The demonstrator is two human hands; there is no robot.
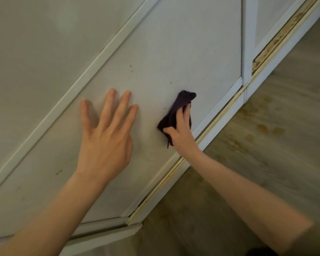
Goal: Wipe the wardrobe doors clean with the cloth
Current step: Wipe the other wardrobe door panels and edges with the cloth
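A white wardrobe door (174, 52) fills most of the view, tilted by the camera angle, with small dark specks on its panel. My right hand (181, 130) presses a dark purple cloth (181, 102) against the lower part of this door, near its bottom rail. My left hand (105, 133) lies flat on the same panel with fingers spread, holding nothing, a short way left of the cloth. A second door panel (266, 21) stands to the right, past a vertical seam.
The wardrobe's white base rail (220, 124) with a gold strip runs along the doors' bottom. A worn, chipped strip (277, 41) shows under the right door. Wood-look floor (266, 145) with faint stains lies below.
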